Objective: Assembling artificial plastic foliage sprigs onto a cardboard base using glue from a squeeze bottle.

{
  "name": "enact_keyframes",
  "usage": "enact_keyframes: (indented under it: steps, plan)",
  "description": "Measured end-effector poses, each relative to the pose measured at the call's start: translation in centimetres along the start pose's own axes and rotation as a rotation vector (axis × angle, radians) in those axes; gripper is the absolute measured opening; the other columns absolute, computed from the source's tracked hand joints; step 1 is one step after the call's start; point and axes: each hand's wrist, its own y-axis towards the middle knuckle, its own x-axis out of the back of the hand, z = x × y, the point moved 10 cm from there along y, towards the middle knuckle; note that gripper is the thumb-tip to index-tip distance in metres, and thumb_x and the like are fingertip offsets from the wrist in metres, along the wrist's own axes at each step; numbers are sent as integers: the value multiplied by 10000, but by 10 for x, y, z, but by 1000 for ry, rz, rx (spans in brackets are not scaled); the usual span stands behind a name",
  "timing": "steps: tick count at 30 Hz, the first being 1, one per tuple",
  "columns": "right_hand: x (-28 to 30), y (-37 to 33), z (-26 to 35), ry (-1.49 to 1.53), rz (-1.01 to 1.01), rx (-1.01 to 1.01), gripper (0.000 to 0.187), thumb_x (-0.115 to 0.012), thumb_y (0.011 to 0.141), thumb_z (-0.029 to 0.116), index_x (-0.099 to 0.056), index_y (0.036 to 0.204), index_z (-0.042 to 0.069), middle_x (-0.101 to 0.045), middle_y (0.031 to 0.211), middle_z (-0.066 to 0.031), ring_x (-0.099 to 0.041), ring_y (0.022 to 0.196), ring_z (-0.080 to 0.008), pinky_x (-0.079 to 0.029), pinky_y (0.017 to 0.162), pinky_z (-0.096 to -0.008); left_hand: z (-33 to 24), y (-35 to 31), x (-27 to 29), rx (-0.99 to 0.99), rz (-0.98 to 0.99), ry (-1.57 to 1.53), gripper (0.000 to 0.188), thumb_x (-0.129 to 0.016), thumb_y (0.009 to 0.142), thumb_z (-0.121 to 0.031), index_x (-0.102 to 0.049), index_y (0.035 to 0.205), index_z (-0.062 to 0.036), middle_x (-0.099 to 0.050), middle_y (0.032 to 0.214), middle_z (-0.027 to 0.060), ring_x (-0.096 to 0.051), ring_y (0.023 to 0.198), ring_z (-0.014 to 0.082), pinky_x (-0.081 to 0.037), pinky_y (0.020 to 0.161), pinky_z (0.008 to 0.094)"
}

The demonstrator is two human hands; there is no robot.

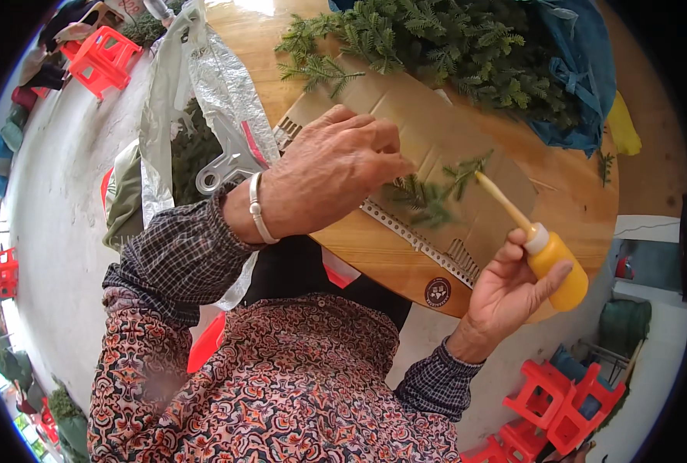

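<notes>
My left hand (340,166) is closed in a pinch over a flat piece of brown cardboard (498,193). From its fingertips a small green fir sprig (428,202) sticks out to the right; its stem end is hidden by the fingers. My right hand (509,289) grips a yellow squeeze bottle (561,270) with a white collar and a long thin nozzle. The bottle is tilted, and its nozzle tip (480,177) points up and left, right beside the sprig's needles. Whether tip and needles touch, I cannot tell.
A large heap of fir sprigs (451,46) lies in a blue plastic bag (590,77) at the table's far side. A clear plastic bag (235,85) with greenery hangs at the left edge. Red stools (540,393) stand on the floor at lower right.
</notes>
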Motion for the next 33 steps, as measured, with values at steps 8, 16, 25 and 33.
enact_keyframes:
  steps: [8,16,25,33]
  plan:
    - [23,3,17,-190,-103,138,499,-617,885,387,-499,1166,-9,-602,1029,-174,-634,822,-218,-529,622,-202,-16,-24,4,89,-196,-220,222,-646,783,-99,-692,999,-124,-584,1046,82,-554,911,197,-434,846,324]
    - [9,-4,18,-82,-31,177,566,-609,867,467,-489,1212,36,-619,993,-179,-647,777,-214,-526,605,-212,-28,-30,-33,-4,-38,-105,308,-587,778,-166,-597,1081,-112,-446,1222,103,-450,1018,250,-364,858,347]
    - [5,-12,5,-395,10,132,611,-639,832,483,-463,1244,68,-620,997,-196,-646,720,-240,-526,606,-235,-25,-25,-31,52,-88,-61,338,-598,764,-185,-582,1095,-116,-443,1215,84,-427,1042,243,-351,851,366]
    - [-1,-12,2,-405,36,132,551,-625,856,428,-463,1239,66,-621,994,-197,-643,714,-245,-528,622,-239,-25,-25,-34,52,-64,-32,336,-608,757,-187,-583,1087,-123,-455,1191,62,-431,1029,227,-337,838,353]
